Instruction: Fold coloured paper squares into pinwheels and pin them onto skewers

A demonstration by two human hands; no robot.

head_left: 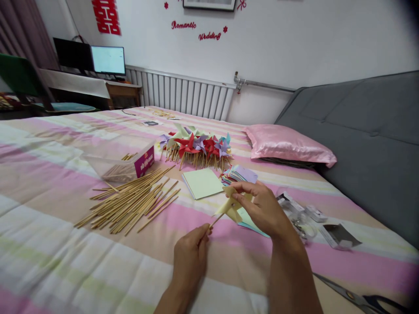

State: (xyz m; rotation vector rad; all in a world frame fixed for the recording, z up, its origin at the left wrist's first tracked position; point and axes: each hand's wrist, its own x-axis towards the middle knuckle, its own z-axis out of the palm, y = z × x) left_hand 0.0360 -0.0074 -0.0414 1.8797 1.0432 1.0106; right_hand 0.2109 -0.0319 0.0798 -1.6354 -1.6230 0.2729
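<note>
A pale yellow paper pinwheel (233,211) on a thin wooden stick (216,220) is held above the bed. My left hand (192,249) is closed around the lower part of the stick. With thumb and fingers, my right hand (258,205) pinches the pinwheel's upper blade near its centre. Just beyond my hands lies a stack of light green square paper (203,183). Behind my right hand are a fanned pile of coloured paper (240,173) and some green-blue sheets (252,223), partly covered.
Many loose wooden sticks (131,205) lie on the left, beside a clear plastic box (119,163). Finished pinwheels (196,146) are bunched farther back. On the right are small boxes (340,235), a clear bag of small parts (299,226), scissors (353,297) and a pink pillow (290,144).
</note>
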